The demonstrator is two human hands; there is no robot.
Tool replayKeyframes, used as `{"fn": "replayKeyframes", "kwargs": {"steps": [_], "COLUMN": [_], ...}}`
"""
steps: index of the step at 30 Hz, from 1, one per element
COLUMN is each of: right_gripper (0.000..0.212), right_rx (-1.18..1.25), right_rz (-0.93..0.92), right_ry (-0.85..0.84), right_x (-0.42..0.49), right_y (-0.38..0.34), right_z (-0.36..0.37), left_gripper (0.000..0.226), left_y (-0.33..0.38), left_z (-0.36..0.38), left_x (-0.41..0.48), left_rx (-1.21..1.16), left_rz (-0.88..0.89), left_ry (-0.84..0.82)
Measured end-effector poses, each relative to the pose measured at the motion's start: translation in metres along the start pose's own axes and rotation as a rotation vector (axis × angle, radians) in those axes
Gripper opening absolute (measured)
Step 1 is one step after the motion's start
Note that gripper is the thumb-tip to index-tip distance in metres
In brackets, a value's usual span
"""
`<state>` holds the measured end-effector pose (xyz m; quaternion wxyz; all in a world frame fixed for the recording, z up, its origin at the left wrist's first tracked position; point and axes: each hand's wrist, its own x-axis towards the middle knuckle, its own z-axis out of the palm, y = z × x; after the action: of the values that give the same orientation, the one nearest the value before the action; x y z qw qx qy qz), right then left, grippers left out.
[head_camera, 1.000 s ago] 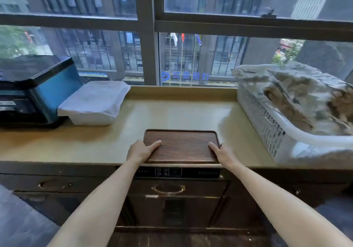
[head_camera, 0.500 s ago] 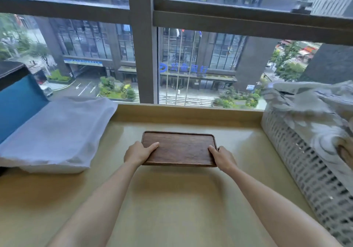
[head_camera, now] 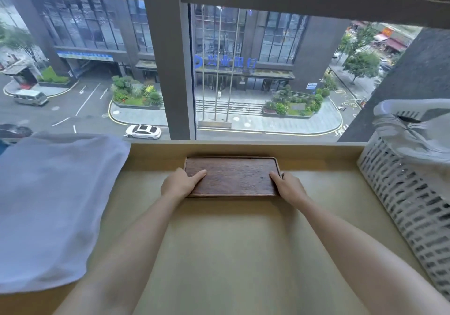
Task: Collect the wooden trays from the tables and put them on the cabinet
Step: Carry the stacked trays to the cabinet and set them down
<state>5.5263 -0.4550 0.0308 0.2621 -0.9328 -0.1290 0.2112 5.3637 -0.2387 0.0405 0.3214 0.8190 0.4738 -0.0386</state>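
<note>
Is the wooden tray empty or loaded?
Empty: the wooden tray shows bare wood grain; only the thumbs of the left hand and right hand lie on it.

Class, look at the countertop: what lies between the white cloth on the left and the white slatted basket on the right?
In the head view, the wooden tray lies there, gripped by the left hand and right hand; otherwise bare countertop.

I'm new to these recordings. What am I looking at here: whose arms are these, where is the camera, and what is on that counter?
There is no machine: a person wears a camera on the head, looking forward and down, so the bare arms are theirs. The left hand and right hand grip the short ends of a dark wooden tray at the back of a tan cabinet top, below a window. To the left lies a white cloth bundle; to the right stands a white slotted basket. Whether the tray fully rests on the surface is unclear.
</note>
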Motion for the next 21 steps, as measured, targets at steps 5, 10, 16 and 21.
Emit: {"fn": "replayKeyframes", "kwargs": {"steps": [5,10,16,21], "right_gripper": [0.054,0.051,0.051,0.05], "right_rx": [-0.092,-0.225,-0.373,-0.344], "right_rz": [0.007,-0.03,-0.043,-0.011], "right_ry": [-0.008,-0.023,-0.004,0.003], "right_x": [0.01,0.011,0.004,-0.007], "right_y": [-0.008,-0.016,-0.024,-0.026], "right_z": [-0.005,-0.009,-0.014,-0.018], "left_gripper": [0.06,0.075,0.079,0.068], "left_y": [0.008,0.011,0.014,0.016], "left_z": [-0.001,-0.004,-0.007,-0.008], "left_x": [0.014,0.017,0.012,0.005], "left_rx": [0.097,0.224,0.27,0.163], "left_rz": [0.016,0.02,0.007,0.003], "left_ry": [0.027,0.04,0.019,0.024]}}
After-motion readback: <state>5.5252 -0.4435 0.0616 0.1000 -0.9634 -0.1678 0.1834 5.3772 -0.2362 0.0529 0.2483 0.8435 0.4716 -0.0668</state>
